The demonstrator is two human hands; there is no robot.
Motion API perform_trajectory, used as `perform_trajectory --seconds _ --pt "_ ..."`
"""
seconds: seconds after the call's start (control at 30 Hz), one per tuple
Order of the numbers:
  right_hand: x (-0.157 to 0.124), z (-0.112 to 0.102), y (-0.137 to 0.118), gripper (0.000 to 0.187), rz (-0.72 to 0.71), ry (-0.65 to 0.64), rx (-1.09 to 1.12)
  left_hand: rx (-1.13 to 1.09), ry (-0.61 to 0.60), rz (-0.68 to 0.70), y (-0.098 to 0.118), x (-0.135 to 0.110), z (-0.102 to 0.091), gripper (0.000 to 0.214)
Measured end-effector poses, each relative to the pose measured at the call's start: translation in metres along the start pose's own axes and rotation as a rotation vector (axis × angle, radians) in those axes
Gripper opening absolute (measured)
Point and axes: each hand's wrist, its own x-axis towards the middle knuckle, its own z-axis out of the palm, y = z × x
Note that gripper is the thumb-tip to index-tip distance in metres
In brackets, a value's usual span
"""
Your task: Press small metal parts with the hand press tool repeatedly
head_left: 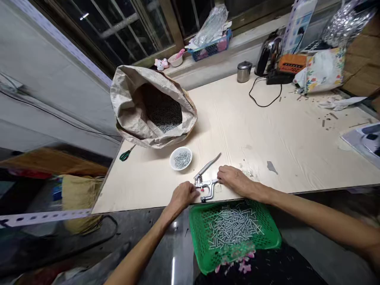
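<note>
Snap-fastener pliers point(210, 186) lie at the table's front edge, one silver handle angled up and away, a spring and a small red part near the jaw. My right hand point(234, 180) is closed on the other handle. Beside the jaw, my left hand point(184, 194) has its fingers pinched together; what they hold is hidden. Behind it stands a white bowl point(173, 161) with small metal pieces inside. Below the table edge, a green basket point(196, 233) holds many slim silver metal pieces, perhaps springs or pins.
A large open sack point(127, 95) of dark metal pieces stands at the back left. Green-handled scissors point(125, 155) lie near the left edge. A metal canister point(244, 72), a kettle point(268, 53) and a black cord point(261, 105) are at the back. A grey scrap point(271, 167) lies rightward.
</note>
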Motion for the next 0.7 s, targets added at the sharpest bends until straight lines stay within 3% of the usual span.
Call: perform_trajectory --seconds 0.13,0.27,0.33,0.47,0.57,0.7 --pt "-0.002 -0.001 0.002 0.016 0.018 -0.006 0.046 -0.033 0.247 0.123 -0.007 -0.042 -0.002 0.023" --pt "0.000 -0.012 0.006 0.015 0.022 -0.049 0.190 -0.149 0.274 0.422 0.023 -0.072 0.017 0.013" --pt "0.004 -0.018 0.011 0.016 0.031 -0.018 0.270 -0.161 0.379 0.510 0.042 -0.066 0.028 0.027" --pt "0.023 -0.017 0.028 0.022 0.070 0.095 0.186 -0.174 0.575 0.572 0.068 -0.022 0.044 0.045" --pt "0.045 -0.010 0.042 0.020 0.034 0.032 0.034 -0.239 0.561 0.554 0.077 0.001 0.053 0.053" --pt "0.067 -0.006 0.051 0.025 -0.032 -0.022 -0.056 -0.351 0.508 0.570 0.081 -0.002 0.060 0.051"
